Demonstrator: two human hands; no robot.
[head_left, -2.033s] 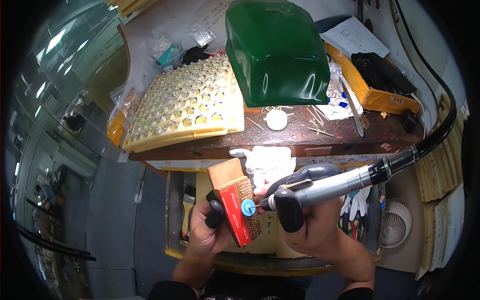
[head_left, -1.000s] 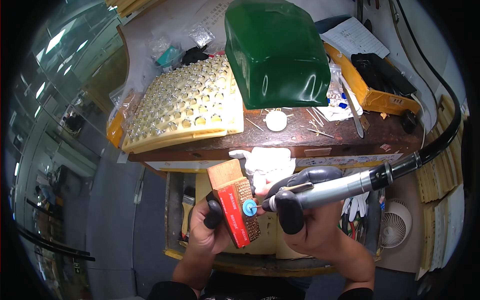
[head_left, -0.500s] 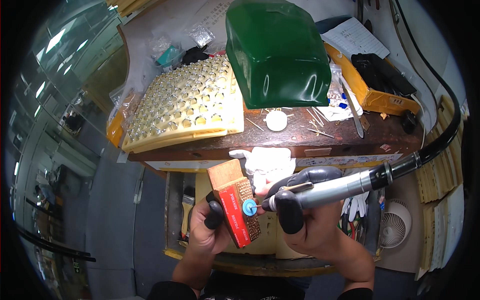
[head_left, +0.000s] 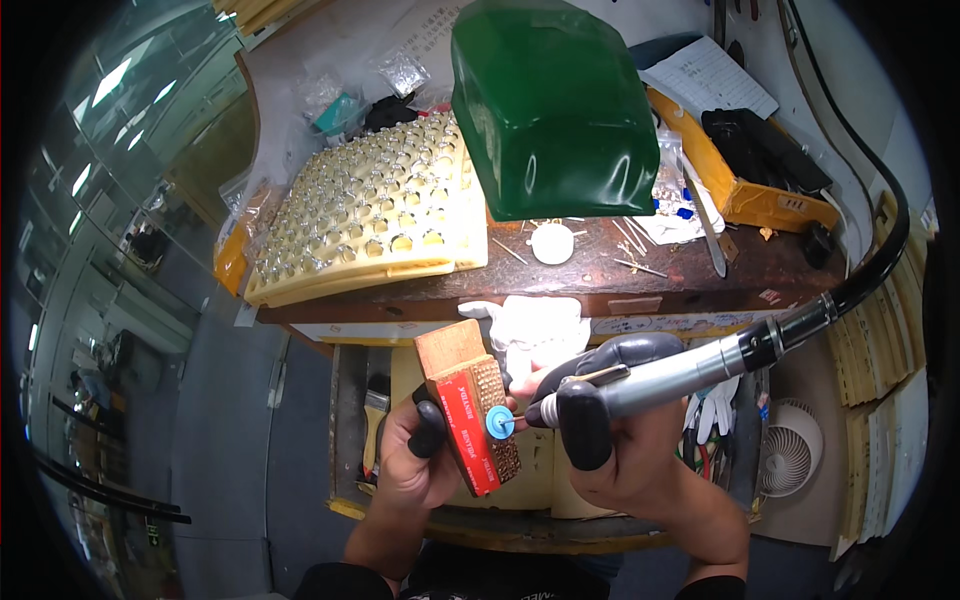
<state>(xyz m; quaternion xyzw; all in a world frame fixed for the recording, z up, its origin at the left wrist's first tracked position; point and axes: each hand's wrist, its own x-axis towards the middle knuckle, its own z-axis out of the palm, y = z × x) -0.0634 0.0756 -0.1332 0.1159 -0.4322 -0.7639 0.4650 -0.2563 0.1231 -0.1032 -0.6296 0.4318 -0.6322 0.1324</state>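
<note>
My left hand (head_left: 415, 455) grips a wooden block (head_left: 465, 400) with a red side and a rough, bristly face, held upright below the bench edge. My right hand (head_left: 610, 450), with dark finger guards on thumb and fingers, holds a silver rotary handpiece (head_left: 680, 375) whose black hose (head_left: 880, 250) runs up to the right. A small blue disc (head_left: 497, 423) on the tool's tip touches the block's rough face.
A brown workbench (head_left: 600, 280) holds a yellow tray of small clear pieces (head_left: 370, 210), a large green cover (head_left: 550, 100), a small white cup (head_left: 552, 243), loose pins and an orange box (head_left: 750, 190). White cloth (head_left: 535, 325) hangs at the edge. A small fan (head_left: 790, 460) sits lower right.
The hands, block and handpiece stay almost in place; the blue disc shifts only slightly along the block's rough face.
</note>
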